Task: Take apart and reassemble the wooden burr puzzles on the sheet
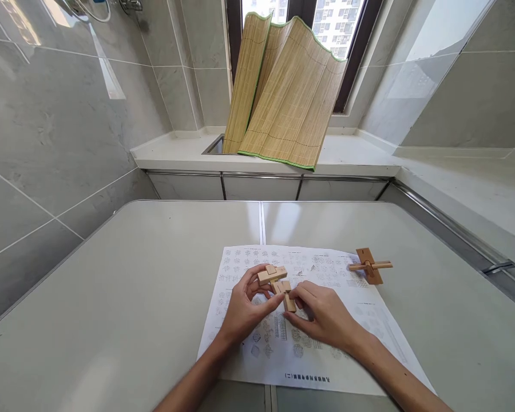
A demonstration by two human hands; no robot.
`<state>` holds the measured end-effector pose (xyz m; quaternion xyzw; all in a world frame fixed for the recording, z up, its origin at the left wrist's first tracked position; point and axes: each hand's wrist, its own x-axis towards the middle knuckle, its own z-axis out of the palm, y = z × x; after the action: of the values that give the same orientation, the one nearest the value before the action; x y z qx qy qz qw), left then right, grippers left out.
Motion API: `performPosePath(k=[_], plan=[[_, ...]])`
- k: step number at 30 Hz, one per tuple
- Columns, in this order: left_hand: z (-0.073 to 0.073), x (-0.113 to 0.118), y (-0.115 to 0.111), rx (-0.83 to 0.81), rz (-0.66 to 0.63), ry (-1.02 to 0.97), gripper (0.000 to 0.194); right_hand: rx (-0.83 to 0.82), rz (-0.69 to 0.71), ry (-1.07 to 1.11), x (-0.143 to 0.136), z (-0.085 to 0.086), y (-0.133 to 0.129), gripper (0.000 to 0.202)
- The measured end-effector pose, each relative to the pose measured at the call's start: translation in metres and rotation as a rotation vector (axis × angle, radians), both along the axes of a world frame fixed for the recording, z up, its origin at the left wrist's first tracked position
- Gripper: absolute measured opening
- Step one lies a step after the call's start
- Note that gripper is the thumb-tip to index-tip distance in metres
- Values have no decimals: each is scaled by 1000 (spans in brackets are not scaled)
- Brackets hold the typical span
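Wooden blocks [278, 287], a small cluster, pale, straight-edged; held between two hands, over the middle of a printed sheet; whether they bear on the paper, and whether they interlock or merely touch, cannot be told. Upper part: a bar with a smaller piece across it, tilted. Lower part: shorter pieces at an angle, one pointing toward the person. Handling, by judgement: light, stiff, dry rather than slippery, not fragile, though a loosely fitted piece might slide or drop out; best taken by opposite flat sides near the ends, clear of the joints, with one piece steadied while another is shifted. Left hand [245, 303]: half curled, fingers behind the cluster, thumb along the near side, supporting it. Right hand [321, 309]: thumb and fingertips drawn close in a pinch on the lowest piece, the other fingers folded. Printed sheet [257, 369]: white, small diagrams and text, lying beneath both hands. Wooden cross [364, 255]: brown plate with paler rods crossing it, at the sheet's far right edge. Counter [111, 309]: pale, glossy, seamed down the middle. Beyond it, bamboo mat [292, 97]: green-edged, folded, upright on a white ledge [175, 151] before a window [339, 26].
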<state>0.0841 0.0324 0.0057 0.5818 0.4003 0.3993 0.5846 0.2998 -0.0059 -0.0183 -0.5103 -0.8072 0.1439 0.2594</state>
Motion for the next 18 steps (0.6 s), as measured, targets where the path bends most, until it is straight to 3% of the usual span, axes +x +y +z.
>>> performPosePath(k=[3, 7, 18], plan=[[0, 0, -1, 4, 20, 6, 61, -18, -47, 50, 1, 0, 0, 9], [0, 0, -1, 18, 34, 13, 61, -43, -88, 152, 2, 2, -1, 12], [-1, 0, -1, 59, 27, 5, 60, 88, -17, 225, 2, 1, -1, 20]])
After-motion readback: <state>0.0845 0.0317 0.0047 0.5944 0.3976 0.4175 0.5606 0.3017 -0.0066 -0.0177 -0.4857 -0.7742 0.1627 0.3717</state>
